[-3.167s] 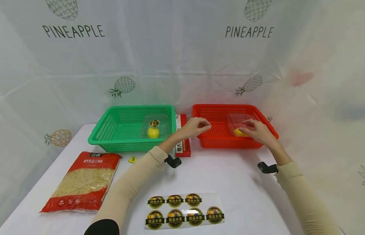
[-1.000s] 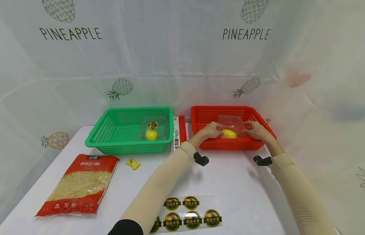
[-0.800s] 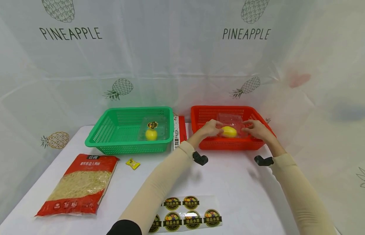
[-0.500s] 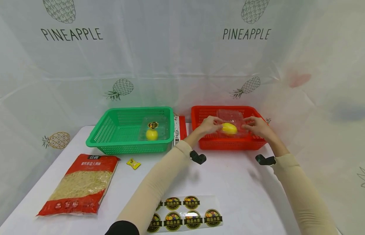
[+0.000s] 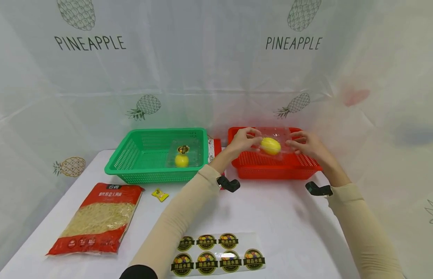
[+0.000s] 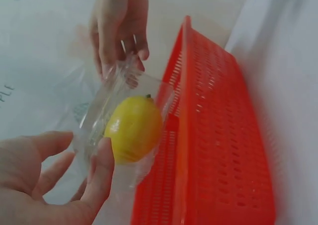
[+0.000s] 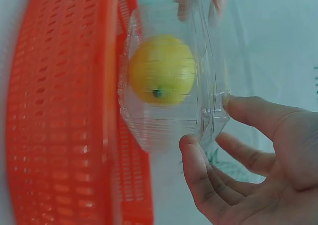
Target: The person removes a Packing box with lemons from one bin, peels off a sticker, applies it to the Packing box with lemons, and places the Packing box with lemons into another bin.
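Observation:
A clear plastic fruit box [image 5: 284, 136] with a yellow lemon [image 5: 270, 146] inside is up over the red basket [image 5: 272, 173]. My left hand [image 5: 245, 140] pinches its left end between thumb and fingers, and my right hand [image 5: 306, 145] pinches the right end. Seen from the left wrist, the lemon [image 6: 134, 129] shows a small dark stem, and the box tilts beside the basket's rim [image 6: 186, 86]. In the right wrist view, the thumb and fingers of my right hand [image 7: 268, 158] grip the box's edge, where its two halves meet.
A green basket [image 5: 153, 175] stands left, holding another clear box [image 5: 193, 147] with a round sticker and a lemon [image 5: 181, 160]. Between the baskets lies a red pasta box [image 5: 216, 145]. A pasta bag [image 5: 101, 217], a yellow wrapped candy [image 5: 160, 195] and a sticker sheet [image 5: 244, 240] lie nearer.
My left hand has come over from between the baskets to the box's left end. Both hands have since raised the box, with its lemon, from inside the red basket to above its rim.

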`<action>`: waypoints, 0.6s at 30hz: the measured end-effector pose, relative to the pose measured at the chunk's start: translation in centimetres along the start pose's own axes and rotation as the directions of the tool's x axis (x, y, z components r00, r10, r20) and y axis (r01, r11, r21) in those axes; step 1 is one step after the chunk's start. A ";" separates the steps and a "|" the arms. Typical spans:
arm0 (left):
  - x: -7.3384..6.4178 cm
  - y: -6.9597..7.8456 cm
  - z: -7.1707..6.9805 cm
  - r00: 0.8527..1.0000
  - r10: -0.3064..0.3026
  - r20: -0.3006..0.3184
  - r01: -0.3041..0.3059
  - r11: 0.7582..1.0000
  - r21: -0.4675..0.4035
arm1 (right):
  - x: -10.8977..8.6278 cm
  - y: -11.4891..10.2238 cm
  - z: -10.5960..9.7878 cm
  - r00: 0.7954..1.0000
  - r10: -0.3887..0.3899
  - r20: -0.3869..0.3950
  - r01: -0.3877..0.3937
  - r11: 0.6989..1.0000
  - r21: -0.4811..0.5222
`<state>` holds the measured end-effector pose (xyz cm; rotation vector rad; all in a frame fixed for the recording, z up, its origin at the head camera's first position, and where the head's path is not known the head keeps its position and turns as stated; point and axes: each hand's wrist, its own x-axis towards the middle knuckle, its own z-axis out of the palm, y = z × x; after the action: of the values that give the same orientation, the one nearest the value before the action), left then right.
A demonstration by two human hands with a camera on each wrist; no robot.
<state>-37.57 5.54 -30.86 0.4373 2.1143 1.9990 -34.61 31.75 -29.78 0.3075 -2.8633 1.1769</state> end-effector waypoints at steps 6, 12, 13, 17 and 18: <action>-0.6 0.6 -0.5 1.000 -0.023 0.001 0.023 0.997 -0.070 | -0.8 -1.3 -0.1 1.000 0.007 -0.019 -0.007 1.000 -0.016; -1.0 0.9 -1.2 0.998 -0.029 0.046 0.033 0.997 -0.073 | -1.4 -2.2 -0.1 0.998 0.000 -0.055 0.001 0.999 0.032; -1.1 0.9 -1.4 0.998 -0.030 0.055 0.034 0.997 -0.071 | -1.4 -2.3 -0.2 0.998 0.000 -0.062 0.003 0.999 0.047; -1.7 1.1 -2.0 0.996 -0.042 0.085 0.048 0.997 -0.062 | -1.7 -2.6 -0.2 0.998 0.011 -0.064 -0.004 0.994 0.113; -1.9 1.2 -2.1 0.994 -0.047 0.094 0.053 0.997 -0.061 | -1.7 -2.6 -0.2 0.998 0.018 -0.061 -0.010 0.992 0.129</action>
<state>-36.43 2.92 -29.59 0.4526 1.9815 1.9725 -32.40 30.37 -28.01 0.2499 -2.7475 1.3519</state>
